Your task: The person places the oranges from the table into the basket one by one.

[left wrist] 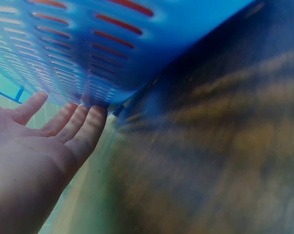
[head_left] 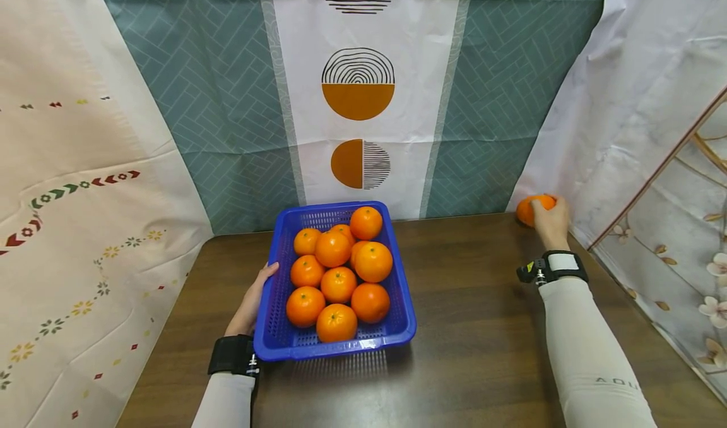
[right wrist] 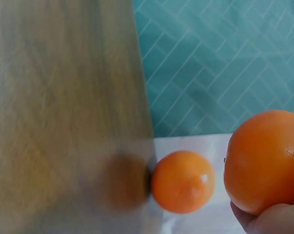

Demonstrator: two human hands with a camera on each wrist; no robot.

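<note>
A blue plastic basket (head_left: 404, 302) with slotted walls holds several oranges (head_left: 338, 285). At its left side my left hand (head_left: 253, 298) touches the wall, thumb by the rim. In the left wrist view, the fingers (left wrist: 83, 124) look straight against the slotted wall (left wrist: 132, 53). My right hand (head_left: 553, 223) is at the far right of the table and grips an orange (right wrist: 266, 161), partly cut off by the right wrist view's edge. Close by, a second orange (right wrist: 183, 181) sits at the table's back edge.
The brown wooden table (head_left: 466, 327) spreads between the basket and my right arm. Patterned cloth (head_left: 363, 131) hangs behind it, with more cloth at the left (head_left: 85, 257) and right (head_left: 676, 238).
</note>
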